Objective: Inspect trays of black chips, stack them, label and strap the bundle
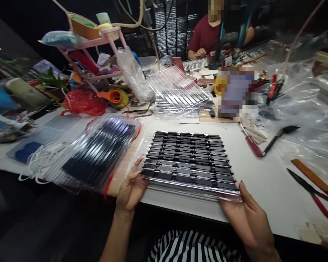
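Between my hands is a clear plastic tray [164, 194] filled with rows of black strip-like parts [191, 156]. At its near left corner, my left hand [132, 185] grips the edge, fingers partly hidden beneath it. My right hand [247, 213] holds the near right corner, thumb on the side and fingers under the tray. The tray's near edge is by the front of the white table [251, 174]. Just left lies a plastic-wrapped stack of trays [98, 153] with dark parts inside and red string around it.
Clear empty trays [177, 91] lie behind. On the right are red-handled pliers [311, 189], a red-handled tool [253, 143] and plastic sheeting [303, 102]. A white cable [47, 156] is coiled at left, below a pink rack [90, 47]. A person in a maroon shirt [203, 36] sits opposite.
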`<state>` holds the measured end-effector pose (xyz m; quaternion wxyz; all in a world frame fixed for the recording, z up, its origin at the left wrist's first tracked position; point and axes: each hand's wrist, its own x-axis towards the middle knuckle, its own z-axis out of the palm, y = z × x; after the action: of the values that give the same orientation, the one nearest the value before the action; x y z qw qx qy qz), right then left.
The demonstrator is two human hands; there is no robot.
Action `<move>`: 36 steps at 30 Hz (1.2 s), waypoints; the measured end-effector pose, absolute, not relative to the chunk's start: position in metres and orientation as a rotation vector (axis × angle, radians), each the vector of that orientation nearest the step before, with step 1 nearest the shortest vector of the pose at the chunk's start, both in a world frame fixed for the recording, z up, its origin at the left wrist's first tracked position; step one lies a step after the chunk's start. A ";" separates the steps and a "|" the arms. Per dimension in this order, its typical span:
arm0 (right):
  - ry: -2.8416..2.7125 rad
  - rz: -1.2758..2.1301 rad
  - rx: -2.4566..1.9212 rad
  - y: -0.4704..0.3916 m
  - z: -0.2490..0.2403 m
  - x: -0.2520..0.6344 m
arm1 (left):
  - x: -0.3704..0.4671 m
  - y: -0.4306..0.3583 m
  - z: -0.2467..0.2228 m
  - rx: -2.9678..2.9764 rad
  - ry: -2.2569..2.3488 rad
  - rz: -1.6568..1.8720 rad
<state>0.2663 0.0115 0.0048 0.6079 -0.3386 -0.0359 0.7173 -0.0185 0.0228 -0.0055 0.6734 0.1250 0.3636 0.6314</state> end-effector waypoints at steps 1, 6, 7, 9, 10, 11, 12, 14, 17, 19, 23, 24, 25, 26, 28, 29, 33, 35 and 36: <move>-0.075 1.655 -0.802 0.011 0.004 0.266 | -0.019 0.022 -0.006 0.279 0.805 1.425; 0.004 1.639 -0.911 0.012 0.001 0.267 | -0.020 0.018 -0.006 0.254 0.764 1.431; 0.012 1.635 -0.923 0.012 0.001 0.267 | -0.020 0.018 -0.006 0.255 0.764 1.429; 0.009 1.639 -0.932 0.012 0.001 0.268 | -0.019 0.017 -0.005 0.259 0.771 1.428; 0.004 1.645 -0.930 0.012 0.001 0.269 | -0.019 0.017 -0.005 0.259 0.774 1.430; -0.001 1.652 -0.925 0.012 0.001 0.269 | -0.019 0.017 -0.004 0.257 0.775 1.433; -0.005 1.658 -0.919 0.012 0.001 0.270 | -0.019 0.017 -0.004 0.252 0.775 1.435; -0.017 1.667 -0.900 0.012 0.001 0.269 | -0.019 0.018 -0.005 0.243 0.766 1.439; -0.040 1.668 -0.863 0.012 0.002 0.268 | -0.020 0.019 -0.005 0.238 0.764 1.432; -0.033 1.663 -0.840 0.013 0.002 0.268 | -0.020 0.020 -0.006 0.242 0.780 1.426; -0.001 1.684 -0.800 0.013 0.002 0.269 | -0.020 0.021 -0.006 0.242 0.806 1.420; -0.008 1.695 -0.790 0.013 0.002 0.269 | -0.019 0.021 -0.007 0.235 0.804 1.423; -0.019 1.707 -0.774 0.012 0.002 0.270 | -0.019 0.021 -0.007 0.228 0.798 1.427; -0.031 1.723 -0.756 0.012 0.002 0.270 | -0.019 0.021 -0.007 0.224 0.791 1.427; -0.046 1.758 -0.714 0.011 0.002 0.271 | -0.019 0.020 -0.008 0.230 0.778 1.424; -0.048 1.770 -0.696 0.011 0.002 0.271 | -0.019 0.019 -0.009 0.239 0.771 1.421; -0.048 1.779 -0.656 0.011 0.002 0.269 | -0.019 0.019 -0.008 0.261 0.742 1.410; -0.051 1.779 -0.642 0.011 0.003 0.268 | -0.018 0.020 -0.007 0.246 0.734 1.408; -0.055 1.779 -0.639 0.011 0.003 0.268 | -0.018 0.021 -0.007 0.234 0.733 1.411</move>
<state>0.2681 0.0111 0.0030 0.5852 -0.2741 -0.0238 0.7628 -0.0183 0.0207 -0.0070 0.6943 0.1050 0.3281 0.6319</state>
